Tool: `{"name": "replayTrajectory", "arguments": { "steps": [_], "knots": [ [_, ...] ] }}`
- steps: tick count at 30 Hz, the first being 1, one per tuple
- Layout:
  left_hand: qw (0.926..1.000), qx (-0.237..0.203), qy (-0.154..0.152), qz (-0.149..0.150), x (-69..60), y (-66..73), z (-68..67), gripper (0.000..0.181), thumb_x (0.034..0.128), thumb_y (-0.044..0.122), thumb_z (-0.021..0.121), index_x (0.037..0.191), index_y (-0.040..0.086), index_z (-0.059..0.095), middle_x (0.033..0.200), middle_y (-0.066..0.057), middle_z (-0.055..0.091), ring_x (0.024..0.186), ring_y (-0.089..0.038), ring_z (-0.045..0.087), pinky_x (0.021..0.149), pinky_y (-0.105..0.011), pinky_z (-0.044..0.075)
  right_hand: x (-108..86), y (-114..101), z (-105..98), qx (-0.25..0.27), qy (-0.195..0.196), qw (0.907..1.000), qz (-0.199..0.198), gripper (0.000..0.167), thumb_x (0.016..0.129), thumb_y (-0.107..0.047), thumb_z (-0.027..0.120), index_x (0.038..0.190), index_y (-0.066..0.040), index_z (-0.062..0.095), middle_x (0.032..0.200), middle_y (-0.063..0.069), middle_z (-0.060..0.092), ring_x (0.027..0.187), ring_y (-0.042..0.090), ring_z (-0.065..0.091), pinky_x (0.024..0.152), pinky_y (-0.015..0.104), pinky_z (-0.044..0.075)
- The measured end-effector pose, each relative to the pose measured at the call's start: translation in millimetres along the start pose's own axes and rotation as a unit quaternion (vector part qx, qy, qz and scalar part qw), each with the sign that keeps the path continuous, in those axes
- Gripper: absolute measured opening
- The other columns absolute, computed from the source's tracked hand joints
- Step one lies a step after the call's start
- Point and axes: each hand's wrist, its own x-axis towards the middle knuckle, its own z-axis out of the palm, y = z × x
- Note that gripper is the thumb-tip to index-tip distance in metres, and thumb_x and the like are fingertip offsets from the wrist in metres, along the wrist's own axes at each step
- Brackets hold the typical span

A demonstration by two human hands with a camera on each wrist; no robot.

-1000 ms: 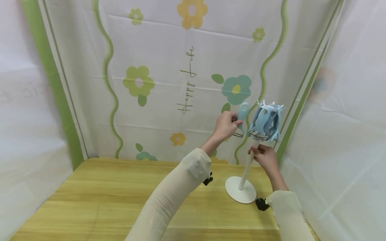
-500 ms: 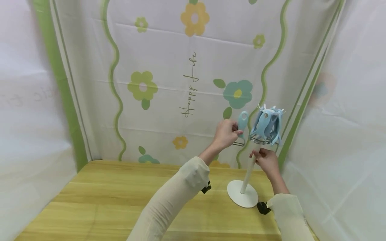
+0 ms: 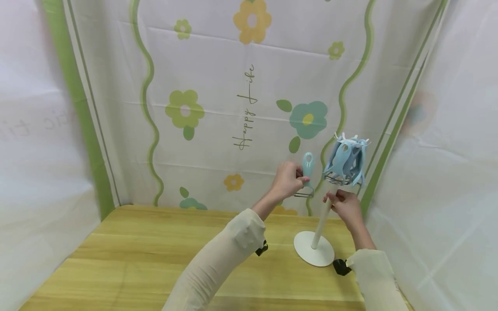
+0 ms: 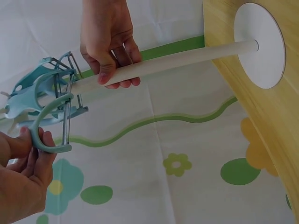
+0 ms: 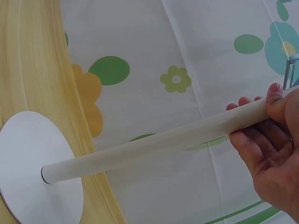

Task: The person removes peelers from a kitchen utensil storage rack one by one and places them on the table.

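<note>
The left hand [image 3: 287, 180] pinches a light blue peeler [image 3: 308, 166] by its handle, metal blade at the lower end; the left wrist view shows this peeler [image 4: 44, 114] in the fingers of the left hand [image 4: 23, 182]. To its right, several blue peelers [image 3: 344, 162] hang around the top of a white stand. The right hand [image 3: 346, 207] grips the stand's pole [image 3: 323, 220] just below them, and in the right wrist view the fingers of the right hand [image 5: 275, 149] lie round the pole [image 5: 154, 147]. The stand's top is mostly hidden behind the peelers.
The stand's round white base [image 3: 307, 255] is on the wooden table [image 3: 155, 259], near its back right. Behind the table hangs a white curtain [image 3: 218, 129] with printed flowers, and white sheets [image 3: 439, 207] flank both sides.
The left hand has moved a little left and down with its peeler, widening the distance to the hanging peelers. The right hand keeps its grip on the pole; the head view has shifted slightly.
</note>
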Motion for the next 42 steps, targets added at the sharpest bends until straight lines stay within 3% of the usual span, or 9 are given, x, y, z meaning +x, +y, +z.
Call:
{"name": "replayTrajectory", "arguments": {
  "steps": [5, 9, 18, 30, 36, 42],
  "knots": [
    [0.9996, -0.006, -0.015, -0.021, -6.4, -5.5, 5.0, 0.011, 0.0888, 0.007, 0.074, 0.082, -0.002, 0.073, 0.076, -0.01, 0.075, 0.056, -0.004, 0.06, 0.05, -0.014, 0.048, 0.0, 0, -2, -0.001, -0.009, 1.0, 0.003, 0.038, 0.104, -0.027, 0.053, 0.117, 0.006, 0.066, 0.102, 0.018, 0.074, 0.099, 0.016, 0.067, 0.086, 0.032, 0.059],
    [0.9991, -0.012, -0.024, -0.031, -11.9, -9.9, 8.7, 0.011, 0.0885, 0.007, 0.074, 0.083, -0.003, 0.072, 0.076, -0.012, 0.074, 0.057, -0.006, 0.063, 0.051, -0.015, 0.051, 0.8, 1, -2, -0.003, -0.012, 0.9999, -0.002, 0.037, 0.104, -0.024, 0.053, 0.119, 0.007, 0.065, 0.104, 0.021, 0.073, 0.102, 0.023, 0.067, 0.082, 0.027, 0.059],
    [0.9951, -0.075, -0.033, -0.056, -28.5, -24.9, 17.2, 0.01, 0.087, -0.002, 0.073, 0.092, -0.008, 0.069, 0.081, -0.017, 0.072, 0.064, -0.014, 0.07, 0.055, -0.016, 0.056, -0.2, -3, -2, -0.003, -0.011, 0.9998, -0.016, 0.035, 0.104, -0.023, 0.054, 0.113, 0.008, 0.067, 0.103, 0.023, 0.073, 0.085, -0.002, 0.062, 0.073, 0.014, 0.054],
    [0.9863, -0.121, -0.053, -0.099, -50.2, -43.7, 23.1, 0.011, 0.087, -0.006, 0.071, 0.095, -0.011, 0.066, 0.082, -0.016, 0.07, 0.066, -0.016, 0.07, 0.062, -0.027, 0.061, -2.3, -1, -3, 0.01, -0.018, 0.9997, -0.009, 0.044, 0.103, -0.033, 0.055, 0.115, 0.007, 0.067, 0.102, 0.019, 0.075, 0.097, 0.013, 0.069, 0.077, 0.016, 0.056],
    [0.9819, -0.132, -0.059, -0.122, -64.0, -55.7, 29.0, 0.013, 0.0874, -0.005, 0.071, 0.097, -0.012, 0.065, 0.083, -0.019, 0.071, 0.069, -0.023, 0.073, 0.06, -0.025, 0.06, -2.5, 0, -4, 0.004, -0.022, 0.9997, -0.005, 0.046, 0.102, -0.036, 0.054, 0.115, 0.006, 0.067, 0.099, 0.014, 0.075, 0.088, -0.001, 0.065, 0.077, 0.016, 0.057],
    [0.9762, -0.148, -0.059, -0.147, -76.7, -65.7, 36.6, 0.016, 0.0871, -0.006, 0.07, 0.099, -0.012, 0.063, 0.085, -0.019, 0.07, 0.067, -0.017, 0.071, 0.061, -0.024, 0.06, -1.3, 0, -4, 0.002, -0.02, 0.9998, -0.004, 0.044, 0.102, -0.035, 0.055, 0.115, 0.005, 0.067, 0.099, 0.014, 0.075, 0.085, -0.005, 0.062, 0.078, 0.019, 0.058]
  ]
}}
